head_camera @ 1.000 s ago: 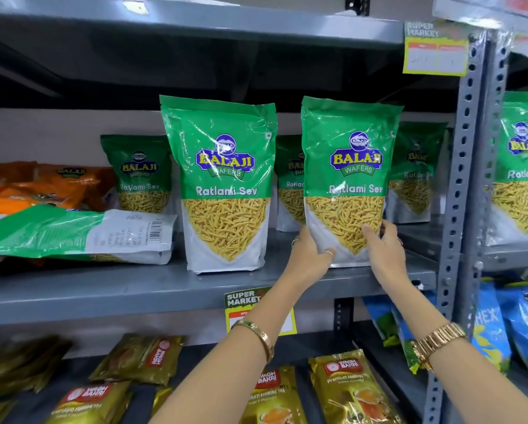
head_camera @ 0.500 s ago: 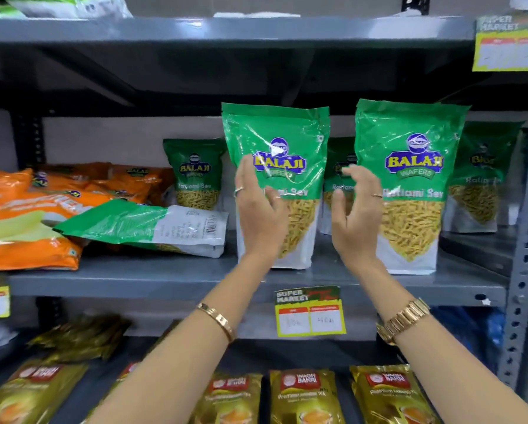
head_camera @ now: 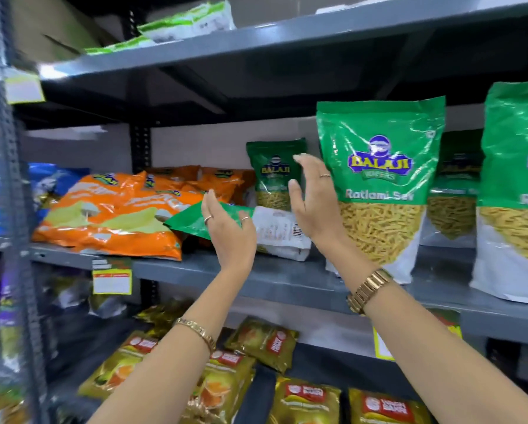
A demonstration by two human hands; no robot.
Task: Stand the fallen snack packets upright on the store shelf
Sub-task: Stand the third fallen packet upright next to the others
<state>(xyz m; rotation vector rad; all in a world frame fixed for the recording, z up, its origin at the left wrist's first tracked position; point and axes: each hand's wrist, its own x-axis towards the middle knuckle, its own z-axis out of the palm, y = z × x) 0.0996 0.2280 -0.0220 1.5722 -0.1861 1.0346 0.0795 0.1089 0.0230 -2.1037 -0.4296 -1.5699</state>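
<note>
A green and white Balaji snack packet [head_camera: 275,228] lies flat on its side on the grey middle shelf [head_camera: 287,280], its green top end resting against the orange packets. My left hand [head_camera: 230,231] hovers open in front of its green end. My right hand [head_camera: 313,203] is open with fingers spread, just right of and above the fallen packet's white end. Two green Ratlami Sev packets stand upright to the right: one [head_camera: 382,185] close to my right hand, another [head_camera: 513,194] at the frame's edge. Smaller-looking upright ones [head_camera: 273,169] stand at the back.
Orange snack packets [head_camera: 112,221] lie piled at the left of the same shelf. Gold tea packets [head_camera: 226,377] fill the lower shelf. Green and white packets [head_camera: 186,22] lie on the top shelf. A perforated steel upright [head_camera: 8,179] runs down the left, with blue packets beyond it.
Both hands let go of the upright right-hand packet and moved left past the second upright one to the fallen packet. The view swung left with them.
</note>
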